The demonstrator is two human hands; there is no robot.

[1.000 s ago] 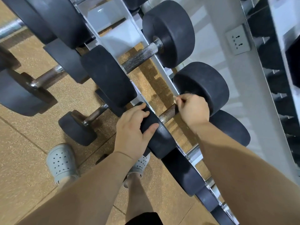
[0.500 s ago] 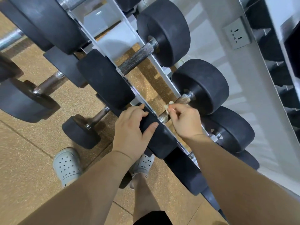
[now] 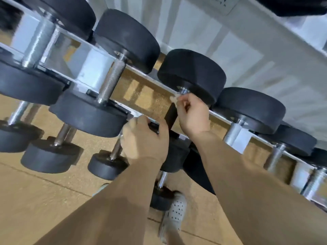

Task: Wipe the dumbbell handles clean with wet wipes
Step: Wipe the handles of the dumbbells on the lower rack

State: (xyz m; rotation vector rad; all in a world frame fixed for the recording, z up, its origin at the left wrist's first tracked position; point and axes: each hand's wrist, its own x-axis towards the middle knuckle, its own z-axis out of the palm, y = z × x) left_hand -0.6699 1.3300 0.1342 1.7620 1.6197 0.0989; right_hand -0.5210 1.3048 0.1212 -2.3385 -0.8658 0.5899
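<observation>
Right hand [image 3: 192, 114] has run up the bar since half a second back, from beside the near weight to hard against the far one. View has swung too. Left hand [image 3: 145, 138] has stayed put.

Rack [image 3: 93, 75]: pale metal rails carrying rows of black round-headed dumbbells, with more on a lower tier over the tan floor [image 3: 44, 200].

Dumbbell [image 3: 192, 75] in work: lies across the upper rails, far head toward the wall, near head mostly under the left hand. That hand grips the near end, fingers curled over its edge, steadying it.

Right hand wraps the handle [image 3: 170, 114], fingers closed round it with the wipe [image 3: 174, 99] pinched inside. Only a pale crumpled corner shows, just beside the chrome collar [image 3: 184, 90].

Step, as I judge it: top of a stroke at the far collar. To do it well:
- Keep the wipe wrapped full round the bar.
- Twist at the collar, where grime would lodge.
- Draw back the whole length to the near head.
- Keep the left hand firm so the dumbbell cannot roll on the rails.
- Refold if the rough grip snags the wipe.

Underside of the bar is hidden, so coverage there is unknown.

Writing: none legible. Heads show no readable number or brand, and the wall plate [image 3: 221, 3] at the top edge is too blurred.
</observation>
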